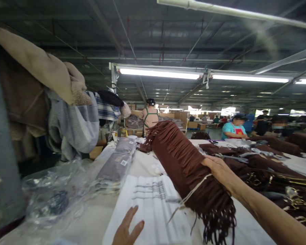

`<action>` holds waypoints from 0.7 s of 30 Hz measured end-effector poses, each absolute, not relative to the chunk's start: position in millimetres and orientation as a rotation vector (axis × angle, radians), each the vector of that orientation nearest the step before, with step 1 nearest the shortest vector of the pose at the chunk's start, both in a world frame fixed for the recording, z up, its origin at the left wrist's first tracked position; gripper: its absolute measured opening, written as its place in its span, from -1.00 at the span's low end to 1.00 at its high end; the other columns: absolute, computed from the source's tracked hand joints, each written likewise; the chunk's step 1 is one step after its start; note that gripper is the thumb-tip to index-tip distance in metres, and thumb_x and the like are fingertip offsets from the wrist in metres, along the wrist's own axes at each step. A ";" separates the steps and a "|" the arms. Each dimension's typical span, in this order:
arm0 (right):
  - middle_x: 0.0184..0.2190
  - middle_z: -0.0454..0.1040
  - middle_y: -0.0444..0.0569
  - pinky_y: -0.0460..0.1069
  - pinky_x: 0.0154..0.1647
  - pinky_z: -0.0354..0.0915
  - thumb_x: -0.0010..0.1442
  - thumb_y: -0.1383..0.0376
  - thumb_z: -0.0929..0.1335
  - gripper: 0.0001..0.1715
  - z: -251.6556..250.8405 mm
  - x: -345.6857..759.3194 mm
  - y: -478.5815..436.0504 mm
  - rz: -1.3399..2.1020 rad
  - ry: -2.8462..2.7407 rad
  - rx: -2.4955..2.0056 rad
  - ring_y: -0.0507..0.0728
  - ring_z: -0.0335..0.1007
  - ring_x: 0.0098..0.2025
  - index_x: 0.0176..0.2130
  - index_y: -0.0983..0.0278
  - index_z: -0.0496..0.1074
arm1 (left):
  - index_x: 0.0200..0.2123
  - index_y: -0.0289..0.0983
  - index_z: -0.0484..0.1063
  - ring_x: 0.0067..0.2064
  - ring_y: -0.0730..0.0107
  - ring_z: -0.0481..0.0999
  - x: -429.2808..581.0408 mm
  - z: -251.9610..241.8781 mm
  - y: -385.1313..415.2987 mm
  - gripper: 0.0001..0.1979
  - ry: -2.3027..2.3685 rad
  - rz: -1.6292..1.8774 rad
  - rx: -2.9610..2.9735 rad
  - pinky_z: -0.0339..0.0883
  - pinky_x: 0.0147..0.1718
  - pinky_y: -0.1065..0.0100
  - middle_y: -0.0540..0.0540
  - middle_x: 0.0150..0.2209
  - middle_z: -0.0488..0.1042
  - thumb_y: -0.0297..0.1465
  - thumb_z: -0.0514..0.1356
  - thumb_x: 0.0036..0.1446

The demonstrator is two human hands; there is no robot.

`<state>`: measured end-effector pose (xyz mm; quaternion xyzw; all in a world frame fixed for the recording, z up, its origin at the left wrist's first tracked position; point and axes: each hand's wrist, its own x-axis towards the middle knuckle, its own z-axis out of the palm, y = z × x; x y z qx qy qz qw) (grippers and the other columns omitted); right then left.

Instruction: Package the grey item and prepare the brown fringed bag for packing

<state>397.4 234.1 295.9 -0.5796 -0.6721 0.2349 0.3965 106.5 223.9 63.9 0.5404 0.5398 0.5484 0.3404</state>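
Observation:
My right hand (219,172) grips the edge of a folded dark brown fringed garment (178,163), holding it tilted above the table. Rows of fringe cover the garment, and long strands dangle from its lower end. A pale cord (197,189) lies across its lower part. Only the thumb side of this hand shows well. My left hand (129,228), at the bottom of the view, holds nothing, with its fingers apart. It is over a white sheet or bag with dark printed lines (145,207), lying on the table; whether it touches this, I cannot tell.
Clear plastic bags (58,194) and a stack of bagged grey items (114,166) lie left. Coats hang from a rack (84,126). Brown garments with gold-coloured metal parts (277,180) cover the right side. Co-workers (151,117) (234,129) stand beyond.

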 end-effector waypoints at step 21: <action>0.14 0.28 0.08 0.20 0.22 0.05 0.13 0.37 0.27 -0.42 224.0 354.1 84.3 -0.566 -2.228 -0.699 0.20 0.07 0.23 0.15 0.24 0.18 | -0.24 -0.37 0.50 -0.36 0.25 0.46 122.4 161.3 86.7 -0.56 0.874 0.918 1.179 0.31 -0.31 0.29 -0.04 -0.41 0.51 -0.45 0.32 -0.35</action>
